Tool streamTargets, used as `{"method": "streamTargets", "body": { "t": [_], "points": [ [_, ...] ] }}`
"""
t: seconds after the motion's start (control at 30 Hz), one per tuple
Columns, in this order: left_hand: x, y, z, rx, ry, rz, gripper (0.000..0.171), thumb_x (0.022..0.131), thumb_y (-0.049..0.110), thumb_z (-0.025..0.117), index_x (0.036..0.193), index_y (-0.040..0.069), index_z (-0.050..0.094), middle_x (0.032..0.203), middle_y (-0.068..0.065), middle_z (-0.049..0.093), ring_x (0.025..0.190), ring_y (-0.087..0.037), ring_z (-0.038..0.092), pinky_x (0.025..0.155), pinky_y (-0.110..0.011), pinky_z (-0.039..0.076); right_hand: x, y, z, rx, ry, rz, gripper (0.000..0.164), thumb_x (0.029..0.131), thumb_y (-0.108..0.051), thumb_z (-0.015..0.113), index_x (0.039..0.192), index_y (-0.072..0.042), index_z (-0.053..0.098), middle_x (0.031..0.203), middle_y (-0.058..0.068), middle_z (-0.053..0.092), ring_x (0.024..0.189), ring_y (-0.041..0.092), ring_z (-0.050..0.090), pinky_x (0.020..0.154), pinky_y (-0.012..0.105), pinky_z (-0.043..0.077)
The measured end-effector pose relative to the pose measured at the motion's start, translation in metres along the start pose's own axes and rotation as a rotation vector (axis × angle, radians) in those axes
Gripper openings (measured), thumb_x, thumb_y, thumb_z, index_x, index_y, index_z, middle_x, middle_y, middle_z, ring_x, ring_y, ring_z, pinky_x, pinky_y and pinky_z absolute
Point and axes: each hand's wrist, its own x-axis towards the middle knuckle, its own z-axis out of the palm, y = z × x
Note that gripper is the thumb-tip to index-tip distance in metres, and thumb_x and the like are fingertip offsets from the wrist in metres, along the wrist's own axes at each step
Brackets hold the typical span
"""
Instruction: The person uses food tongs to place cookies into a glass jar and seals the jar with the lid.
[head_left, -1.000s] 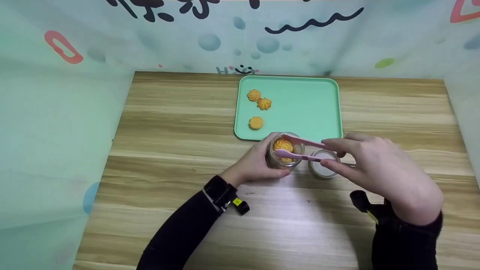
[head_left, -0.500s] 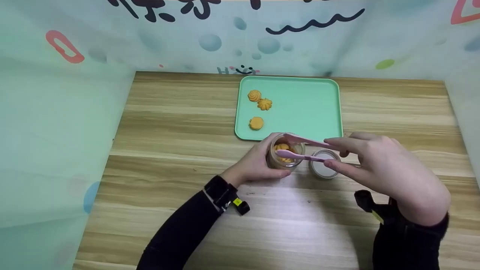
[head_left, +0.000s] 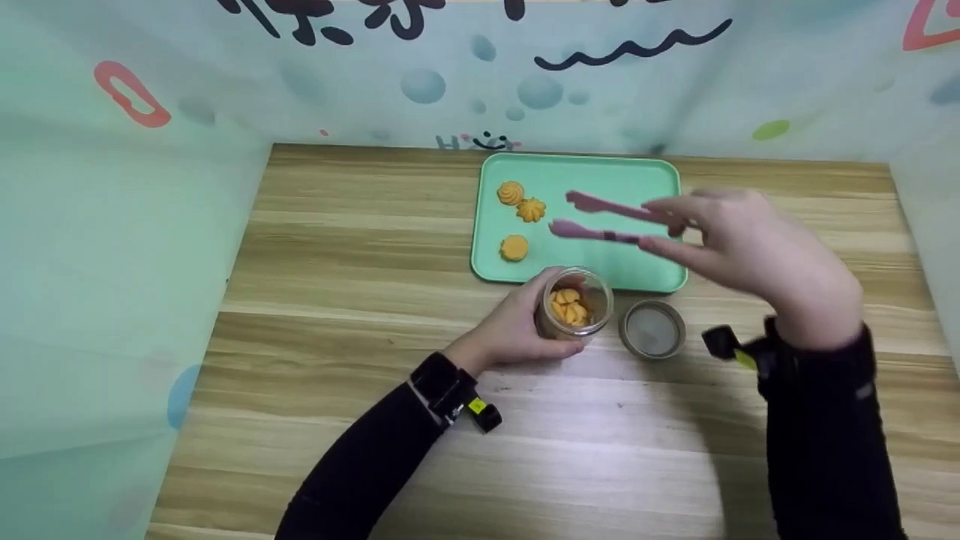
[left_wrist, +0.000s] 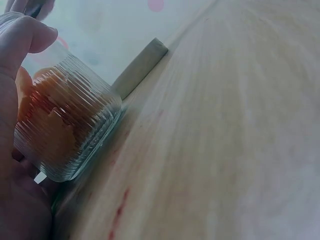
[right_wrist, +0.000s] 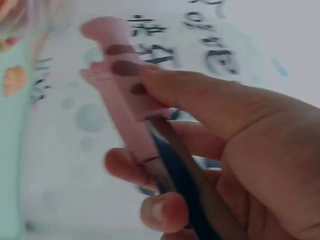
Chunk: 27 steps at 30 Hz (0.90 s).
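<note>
The left hand [head_left: 517, 322] grips the ribbed glass jar [left_wrist: 95, 125]; its mouth is uncovered and a heap of cookies [head_left: 570, 309] lies inside, below the rim. The round lid [head_left: 653, 330] rests on the wooden table [head_left: 360, 262], just right of this grip. The right hand [head_left: 757, 247] holds the pink tongs [head_left: 577, 231], arms spread, above the green tray [head_left: 622, 176]. The tray lies beyond the jar grip and carries three cookies left of the tong tips: a single biscuit [head_left: 514, 248] nearer, and a touching pair [head_left: 531, 210] farther away.
</note>
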Motion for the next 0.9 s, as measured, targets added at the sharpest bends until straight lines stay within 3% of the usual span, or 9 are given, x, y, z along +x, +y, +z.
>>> {"method": "streamTargets", "body": {
  "t": [0.2, 0.33, 0.53, 0.77, 0.9],
  "points": [
    [-0.002, -0.001, 0.000, 0.013, 0.001, -0.005, 0.091, 0.080, 0.025, 0.099, 0.156, 0.016, 0.050, 0.151, 0.003, 0.062, 0.141, -0.012, 0.055, 0.128, -0.034, 0.037, 0.055, 0.027, 0.019, -0.033, -0.094, 0.046, 0.043, 0.107, -0.037, 0.072, 0.136, -0.005, 0.074, 0.107, 0.016, 0.079, 0.087, 0.031, 0.071, 0.078, 0.054, 0.057],
    [0.000, -0.001, -0.001, 0.019, -0.002, -0.003, 0.091, 0.081, 0.028, 0.098, 0.156, 0.016, 0.049, 0.151, 0.003, 0.061, 0.141, -0.011, 0.054, 0.128, -0.033, 0.036, 0.077, 0.035, 0.038, -0.051, -0.122, 0.089, 0.042, 0.107, -0.037, 0.072, 0.132, -0.003, 0.075, 0.103, 0.016, 0.078, 0.086, 0.034, 0.070, 0.077, 0.055, 0.056],
    [0.001, 0.000, -0.001, 0.014, -0.009, -0.002, 0.091, 0.081, 0.027, 0.098, 0.156, 0.016, 0.048, 0.151, 0.004, 0.061, 0.141, -0.011, 0.054, 0.127, -0.032, 0.036, 0.092, 0.032, 0.056, -0.082, -0.149, 0.096, 0.042, 0.105, -0.038, 0.074, 0.127, -0.002, 0.077, 0.088, 0.014, 0.075, 0.080, 0.032, 0.068, 0.074, 0.052, 0.054],
    [0.001, 0.000, -0.001, 0.004, -0.011, -0.015, 0.093, 0.080, 0.028, 0.099, 0.157, 0.016, 0.048, 0.152, 0.004, 0.060, 0.142, -0.011, 0.054, 0.128, -0.033, 0.035, 0.100, 0.026, 0.062, -0.119, -0.164, 0.097, 0.040, 0.104, -0.039, 0.075, 0.116, -0.001, 0.078, 0.090, 0.014, 0.077, 0.084, 0.033, 0.071, 0.076, 0.052, 0.057],
    [0.001, 0.001, -0.002, 0.009, -0.012, -0.015, 0.094, 0.079, 0.027, 0.099, 0.157, 0.016, 0.048, 0.152, 0.005, 0.060, 0.142, -0.010, 0.053, 0.128, -0.032, 0.036, 0.104, 0.025, 0.064, -0.118, -0.191, 0.100, 0.041, 0.105, -0.039, 0.074, 0.118, -0.001, 0.078, 0.091, 0.014, 0.077, 0.085, 0.033, 0.071, 0.077, 0.052, 0.058]
  ]
}}
